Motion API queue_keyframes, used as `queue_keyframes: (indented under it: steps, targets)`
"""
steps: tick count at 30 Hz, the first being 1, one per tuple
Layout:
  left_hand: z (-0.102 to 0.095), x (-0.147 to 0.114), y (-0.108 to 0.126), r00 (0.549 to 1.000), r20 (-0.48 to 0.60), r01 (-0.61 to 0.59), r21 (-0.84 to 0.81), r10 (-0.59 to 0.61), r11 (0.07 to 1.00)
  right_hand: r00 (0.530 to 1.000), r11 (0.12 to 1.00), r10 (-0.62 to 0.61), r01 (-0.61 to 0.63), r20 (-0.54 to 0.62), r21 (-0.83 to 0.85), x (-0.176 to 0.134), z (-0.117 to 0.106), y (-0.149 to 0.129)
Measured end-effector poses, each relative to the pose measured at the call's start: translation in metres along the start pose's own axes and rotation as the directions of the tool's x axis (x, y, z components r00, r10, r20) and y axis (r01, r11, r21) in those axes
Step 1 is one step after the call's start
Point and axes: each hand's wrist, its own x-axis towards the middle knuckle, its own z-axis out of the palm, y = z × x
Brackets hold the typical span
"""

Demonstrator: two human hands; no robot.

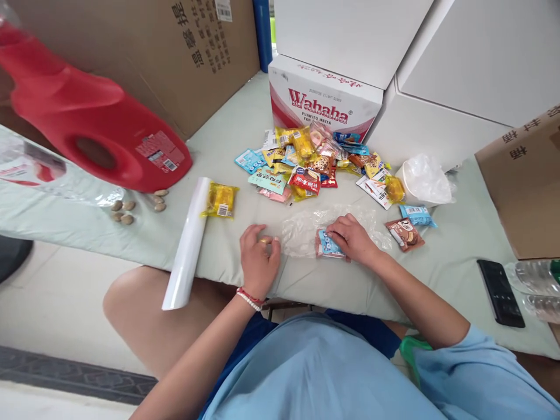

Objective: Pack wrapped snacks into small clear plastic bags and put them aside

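Observation:
My right hand [356, 239] has its fingers closed on a small blue snack packet [326, 240]. The packet lies over a brown snack packet [332, 255], of which only the edges show. Both are on or in a thin clear plastic bag [300, 230] spread flat on the table; I cannot tell which. At the bag's left end, my left hand [260, 262] rests on the cloth with bent fingers, the thumb apart and nothing visible in it. Ahead of the bag is a heap of mixed snack packets [301, 163]. A yellow packet [222, 200] touches a white roll [188, 245] on the left.
A red jug [100, 116] leans on the left near several brown nuts or stones [126, 219]. A Wahaha box [324, 96] stands behind the heap. On the right are a white cup [406, 181] with plastic in it, loose packets, a phone [501, 293] and clear bottles [536, 277].

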Motion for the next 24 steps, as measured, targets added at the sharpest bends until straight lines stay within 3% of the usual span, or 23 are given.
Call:
queue_keyframes:
  steps: [2,4,6,8,10,15,24]
  targets:
    - [-0.01,-0.011,0.009,0.982,-0.168,-0.072,0.065,0.082,0.995,1.0,1.0,-0.017,0.017,-0.023,0.013,-0.001,0.006,0.004]
    - [-0.017,-0.022,0.024,0.93,-0.222,-0.285,0.071,0.294,0.956,0.999,0.999,-0.032,0.032,-0.032,0.007,-0.003,0.01,0.004]
    - [-0.019,-0.03,0.039,0.839,-0.168,-0.523,0.008,0.517,0.852,0.999,1.0,-0.014,0.012,-0.049,-0.025,-0.003,0.009,0.003]
    - [-0.013,-0.034,0.053,0.765,-0.069,-0.644,-0.046,0.64,0.764,0.997,0.994,0.051,-0.057,-0.064,-0.089,-0.003,0.006,0.0]
    - [-0.002,-0.036,0.062,0.744,0.021,-0.666,-0.038,0.667,0.745,0.99,0.977,0.137,-0.139,-0.028,-0.163,-0.002,0.0,-0.003]
    - [0.016,-0.035,0.065,0.771,0.097,-0.633,0.008,0.629,0.774,0.967,0.951,0.228,-0.197,0.111,-0.239,0.002,-0.014,-0.01]
    - [0.024,-0.04,0.068,0.727,0.177,-0.666,-0.056,0.664,0.744,0.99,0.989,0.063,-0.045,0.128,-0.139,0.003,-0.009,0.0]
